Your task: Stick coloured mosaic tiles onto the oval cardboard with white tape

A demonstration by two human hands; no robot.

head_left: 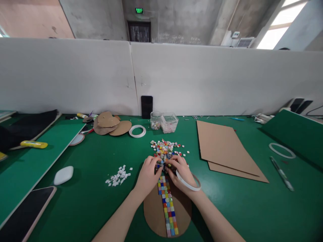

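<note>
My left hand is closed in a pinch at the far edge of a cardboard disc, with a small bluish mosaic tile at its fingertips. Right beside it, my right hand is also pinched; what its fingers hold is too small to make out. A white ring hangs around my right wrist. Down the disc runs a strip of colourful glossy mosaic tiles, mostly three across. Just beyond my fingers lies a loose heap of mixed tiles, partly hidden by the hands.
White paper bits lie to the left, near a white case. Clear containers, a tape roll and cardboard discs stand behind. Cardboard sheets and a pen are at right.
</note>
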